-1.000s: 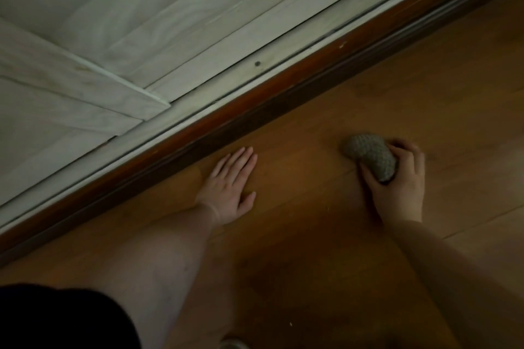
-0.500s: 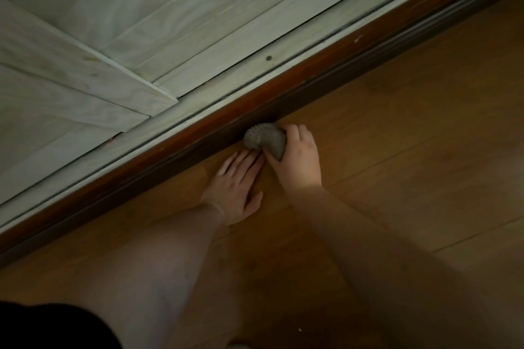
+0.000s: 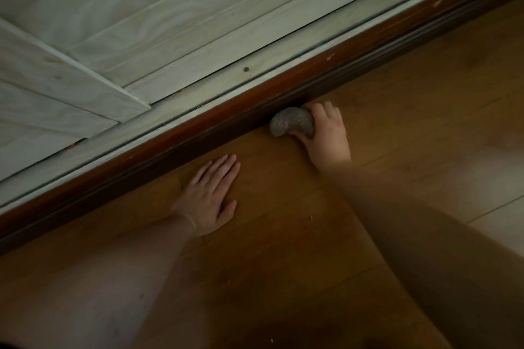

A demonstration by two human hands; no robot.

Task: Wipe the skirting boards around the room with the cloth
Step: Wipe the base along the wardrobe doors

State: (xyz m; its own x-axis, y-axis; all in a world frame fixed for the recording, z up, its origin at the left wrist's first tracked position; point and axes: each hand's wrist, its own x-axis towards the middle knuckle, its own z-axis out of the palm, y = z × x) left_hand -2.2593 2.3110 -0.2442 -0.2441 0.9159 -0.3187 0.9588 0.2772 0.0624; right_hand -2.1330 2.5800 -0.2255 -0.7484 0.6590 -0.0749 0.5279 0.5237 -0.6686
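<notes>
We note the right hand (image 3: pixel 326 133), gripping the cloth (image 3: pixel 292 122), has slid rightward along the skirting board (image 3: pixel 198 133) from beside the flat, open left hand (image 3: pixel 211 197), so wiping advances.

Both forearms are bare (no sleeves reach them).

The left hand (image 3: pixel 209 195) lies flat at the centre of the frame, palm down, fingers straight and together. The right hand (image 3: pixel 326 136), upper right of centre, has its fingers curled in a grip. Both forearms stretch from the lower edge.
</notes>
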